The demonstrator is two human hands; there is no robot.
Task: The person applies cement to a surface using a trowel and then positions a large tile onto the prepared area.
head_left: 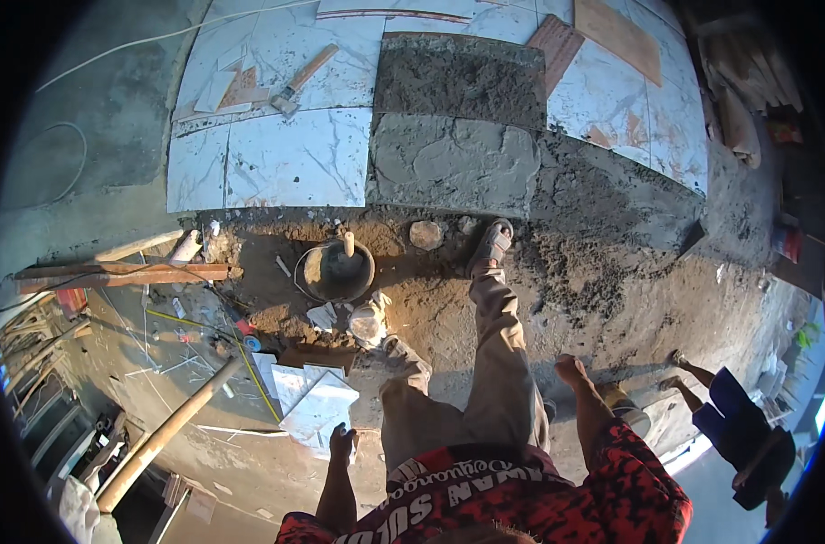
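Note:
My left hand point(342, 442) hangs low beside a small stack of white tiles point(320, 406). It is dark and small, so its fingers are hard to make out. To the right of my legs, my right hand point(571, 369) is curled closed, and nothing shows in it. A bucket point(626, 412) stands just beyond my right forearm. In front of my left foot, a dark bucket point(340, 283) holds grey mortar, with a wooden handle point(349, 243) sticking up from it. My right foot point(493, 243) is at the edge of a smoothed grey mortar bed point(455, 163).
White marbled tiles point(296, 161) lie left of the mortar, with a brush-like tool point(305, 78) on them. More tiles point(603, 113) lie to the right. Wooden planks point(126, 272) and a pole point(169, 435) are at left. Another person point(743, 426) is at the right.

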